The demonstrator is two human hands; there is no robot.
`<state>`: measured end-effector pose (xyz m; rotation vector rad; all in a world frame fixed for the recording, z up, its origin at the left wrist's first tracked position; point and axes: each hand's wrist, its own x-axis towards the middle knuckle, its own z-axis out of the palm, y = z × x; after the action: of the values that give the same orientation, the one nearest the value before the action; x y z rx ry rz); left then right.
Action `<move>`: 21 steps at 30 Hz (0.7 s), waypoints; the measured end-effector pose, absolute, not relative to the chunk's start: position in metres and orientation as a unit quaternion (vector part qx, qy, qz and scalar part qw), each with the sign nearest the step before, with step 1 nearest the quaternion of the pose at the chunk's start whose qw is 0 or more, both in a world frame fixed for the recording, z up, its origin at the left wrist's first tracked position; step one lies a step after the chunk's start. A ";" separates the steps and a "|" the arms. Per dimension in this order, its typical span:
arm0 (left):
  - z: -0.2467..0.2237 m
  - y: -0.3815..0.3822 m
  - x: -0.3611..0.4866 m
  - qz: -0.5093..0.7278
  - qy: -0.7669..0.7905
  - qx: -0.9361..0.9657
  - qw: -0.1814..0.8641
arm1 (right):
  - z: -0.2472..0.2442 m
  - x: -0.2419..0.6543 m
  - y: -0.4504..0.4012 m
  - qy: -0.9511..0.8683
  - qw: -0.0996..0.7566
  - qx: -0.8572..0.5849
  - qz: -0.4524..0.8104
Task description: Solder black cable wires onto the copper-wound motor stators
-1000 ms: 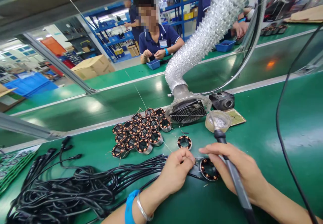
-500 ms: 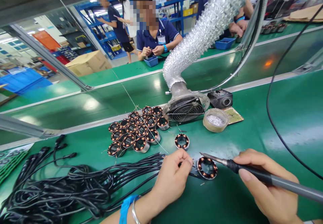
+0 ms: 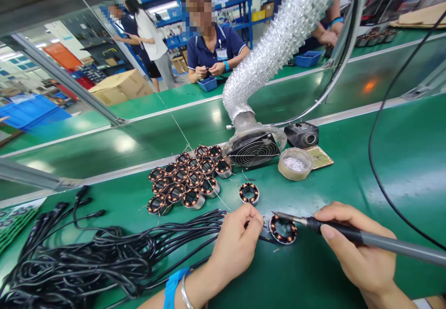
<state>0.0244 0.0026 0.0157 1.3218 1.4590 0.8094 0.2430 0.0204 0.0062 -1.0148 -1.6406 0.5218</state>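
My right hand (image 3: 362, 248) is closed around the dark grip of a soldering iron (image 3: 369, 240). The iron's tip points left and lies over the upper rim of a motor stator (image 3: 283, 230), a ring with copper windings. Just left of this ring, my left hand (image 3: 237, 241) pinches a black cable (image 3: 267, 239), whose end reaches toward the stator; the fingers partly hide it. Whether the wires touch the windings I cannot tell. Another stator (image 3: 249, 193) sits behind my left hand's fingertips.
Several stators (image 3: 193, 198) stand grouped at the back, beside a fan (image 3: 256, 152) under a silver duct. A round tub (image 3: 295, 164) holds silvery bits near a black holder (image 3: 302, 134). Black cables (image 3: 104, 258) pile at left. Across the bench a co-worker (image 3: 216, 44) handles something small.
My right hand and the soldering iron have shifted slightly left, with the tip still at the stator's rim. My left hand keeps its pinch. Two people in the background have moved left.
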 end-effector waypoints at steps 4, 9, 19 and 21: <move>0.015 0.003 0.025 0.328 0.602 0.545 0.482 | 0.005 0.243 0.020 -0.687 0.542 -0.423 0.236; 0.016 0.003 0.024 0.321 0.604 0.550 0.479 | 0.009 0.238 0.020 -0.689 0.537 -0.419 0.249; 0.017 0.002 0.024 0.306 0.609 0.556 0.476 | 0.013 0.231 0.016 -0.729 0.525 -0.361 0.249; 0.016 0.001 0.024 0.304 0.610 0.558 0.474 | 0.016 0.229 0.014 -0.737 0.527 -0.346 0.242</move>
<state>0.0238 0.0014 0.0164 1.3650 1.4918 0.7448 0.2290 0.0140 0.0165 -0.8265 -1.7626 0.5776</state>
